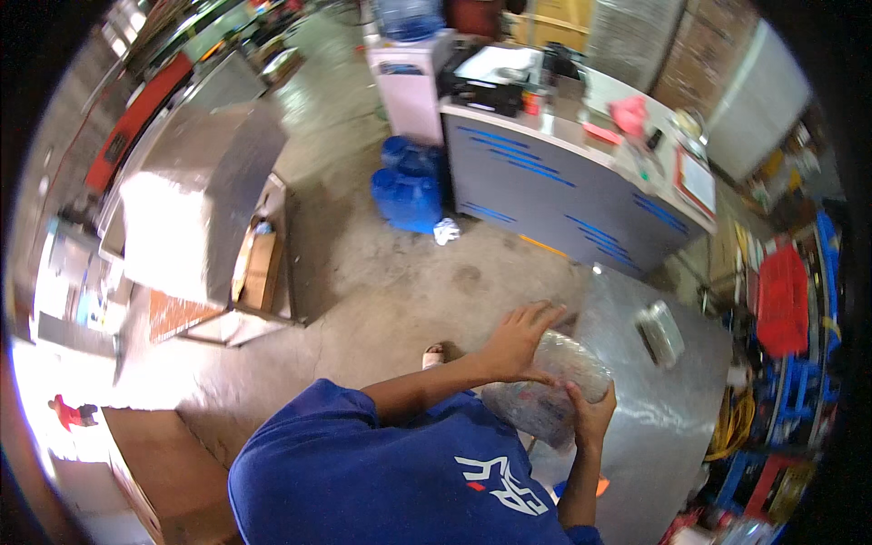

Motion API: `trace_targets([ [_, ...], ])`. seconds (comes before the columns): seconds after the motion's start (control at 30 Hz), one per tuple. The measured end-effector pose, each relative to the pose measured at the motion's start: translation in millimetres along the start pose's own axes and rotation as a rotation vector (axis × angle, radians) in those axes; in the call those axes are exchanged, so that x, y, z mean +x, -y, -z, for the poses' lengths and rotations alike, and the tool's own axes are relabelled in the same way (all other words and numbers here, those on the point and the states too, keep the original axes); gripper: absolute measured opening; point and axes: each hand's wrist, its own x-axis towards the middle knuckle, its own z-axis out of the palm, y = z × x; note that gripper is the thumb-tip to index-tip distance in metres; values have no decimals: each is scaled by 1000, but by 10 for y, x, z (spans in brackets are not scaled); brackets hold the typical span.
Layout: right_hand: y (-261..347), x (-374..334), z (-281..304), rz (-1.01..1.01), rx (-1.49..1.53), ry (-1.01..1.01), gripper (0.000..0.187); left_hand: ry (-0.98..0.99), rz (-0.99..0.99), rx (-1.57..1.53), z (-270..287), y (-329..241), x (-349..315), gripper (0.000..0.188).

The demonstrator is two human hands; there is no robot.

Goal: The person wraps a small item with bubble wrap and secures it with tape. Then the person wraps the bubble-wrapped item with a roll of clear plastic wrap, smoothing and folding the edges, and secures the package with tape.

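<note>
A rounded bundle wrapped in clear plastic point(543, 398) is held in front of my body, over the near left edge of a shiny metal-topped table point(658, 427). My left hand point(520, 345) grips its far left side, thumb on top and fingers stretched along the far edge. Around its right side is my right hand point(592, 413), with the thumb on the upper face. What lies inside the wrapping is too blurred to name. Farther back on the metal top lies a smaller pale plastic-wrapped block point(660, 334), touched by neither hand.
Ahead stands a grey counter point(536, 200) with papers and a pink bag point(629, 115). Blue water jugs point(406, 195) sit beside it. A large wrapped box point(195, 200) rests on a stand at left. Racks with a red bin point(783, 300) line the right.
</note>
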Motion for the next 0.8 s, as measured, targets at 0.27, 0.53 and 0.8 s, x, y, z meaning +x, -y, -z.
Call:
trace_targets([
  [0.27,615,466,-1797,269,-457,567,90,390,393,-214,1286,1239,-673,89],
  [0.53,463,682,-2345,417,-255,505,79,183,505,-120,1619,1576,-837,54],
  [0.8,-373,799,-1786,-177,274,-146,64,149,435,-306,1410,1753,124,56],
])
